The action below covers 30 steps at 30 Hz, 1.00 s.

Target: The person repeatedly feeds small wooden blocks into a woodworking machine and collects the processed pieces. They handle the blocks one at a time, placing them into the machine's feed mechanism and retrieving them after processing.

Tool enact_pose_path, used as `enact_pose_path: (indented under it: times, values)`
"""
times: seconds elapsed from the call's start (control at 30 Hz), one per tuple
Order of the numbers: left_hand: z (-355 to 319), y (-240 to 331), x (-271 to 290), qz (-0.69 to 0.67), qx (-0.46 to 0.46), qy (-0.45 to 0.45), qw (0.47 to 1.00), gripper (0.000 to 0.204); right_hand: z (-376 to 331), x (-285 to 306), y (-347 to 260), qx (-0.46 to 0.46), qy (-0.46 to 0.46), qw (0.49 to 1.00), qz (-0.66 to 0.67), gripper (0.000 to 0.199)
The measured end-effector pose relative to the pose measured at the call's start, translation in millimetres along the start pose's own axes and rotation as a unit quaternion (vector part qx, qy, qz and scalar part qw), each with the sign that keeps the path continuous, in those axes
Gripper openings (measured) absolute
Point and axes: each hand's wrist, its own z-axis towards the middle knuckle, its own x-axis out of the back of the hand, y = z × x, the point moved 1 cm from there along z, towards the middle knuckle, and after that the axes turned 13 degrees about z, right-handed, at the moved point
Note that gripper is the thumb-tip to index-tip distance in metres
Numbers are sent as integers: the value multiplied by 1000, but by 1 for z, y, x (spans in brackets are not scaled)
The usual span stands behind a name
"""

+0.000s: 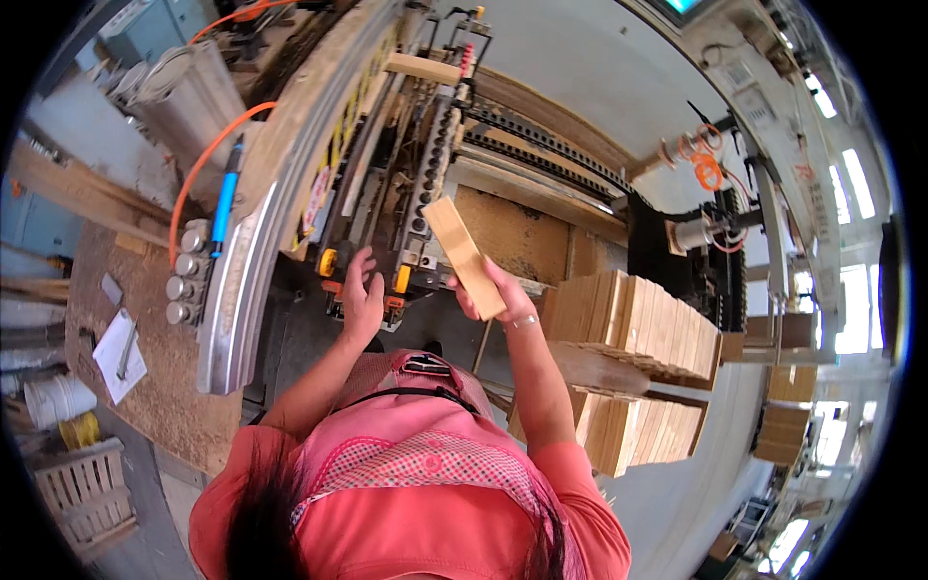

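Note:
A short, flat wooden board (462,255) is gripped near its lower end by my right hand (498,292), tilted with its far end toward the machine. My left hand (362,295) holds nothing, its fingers apart, close to the yellow and orange fittings at the near end of the machine's rails. Ahead of both hands runs the woodworking machine (430,164) with a black chain-like track. Another wooden piece (423,68) lies across the rails at the far end. Beside my right forearm stand stacked wooden boards (638,314) in two tiers.
On the left, a metal beam (237,319) with round knobs borders a brown worktable (174,387) holding paper and a pen. An orange hose (184,193) loops over there. Behind the stacks, a machine unit (701,232) has coiled orange tubing. A slatted crate (89,498) sits at lower left.

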Motion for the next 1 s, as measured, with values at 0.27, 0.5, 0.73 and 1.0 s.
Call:
enact_pose_path:
  times: [0.27, 0.5, 0.73, 1.0]
  values:
    - [-26, -18, 30, -5, 37, 13, 999, 42, 47, 35, -19, -44, 58, 997, -23, 62]
    - [-13, -7, 15, -9, 27, -9, 1000, 46, 64, 31, -33, -43, 166, 972, -161, 61]
    - [27, 27, -22, -15, 7, 27, 1000, 44, 80, 13, -86, 220, 217, 572, -760, 43]
    - [68, 54, -63, 80, -12, 90, 993, 45, 131, 50, -184, 342, 112, 475, -803, 50]
